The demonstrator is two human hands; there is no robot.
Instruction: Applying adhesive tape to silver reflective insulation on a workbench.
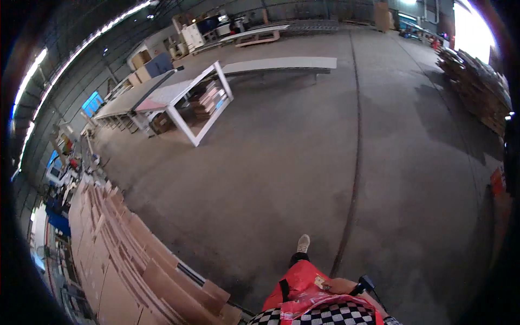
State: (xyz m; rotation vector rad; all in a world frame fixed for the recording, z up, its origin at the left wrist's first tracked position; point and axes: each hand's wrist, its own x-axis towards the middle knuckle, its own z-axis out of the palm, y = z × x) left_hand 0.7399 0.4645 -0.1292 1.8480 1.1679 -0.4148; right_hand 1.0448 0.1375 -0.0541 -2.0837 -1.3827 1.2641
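I am walking with one shoe [304, 244] forward on the concrete floor. A red apron [295, 281] hangs over my black-and-white checked clothing [325, 316]. My right hand [341, 286] is at the front of the apron, against the red cloth. Its fingers are too small and partly hidden to make out, so I cannot tell whether it holds anything. A black device [365, 284] is strapped at that wrist. My left hand is out of view.
Stacked brown cardboard sheets [124, 260] stand close on my left. Ahead are a white-framed table [184, 122] with boxes beneath and a long pale bench [281, 64]. More stacked cardboard [476, 89] lies at far right, near a bright doorway [471, 30]. A dark groove [357, 135] crosses the floor.
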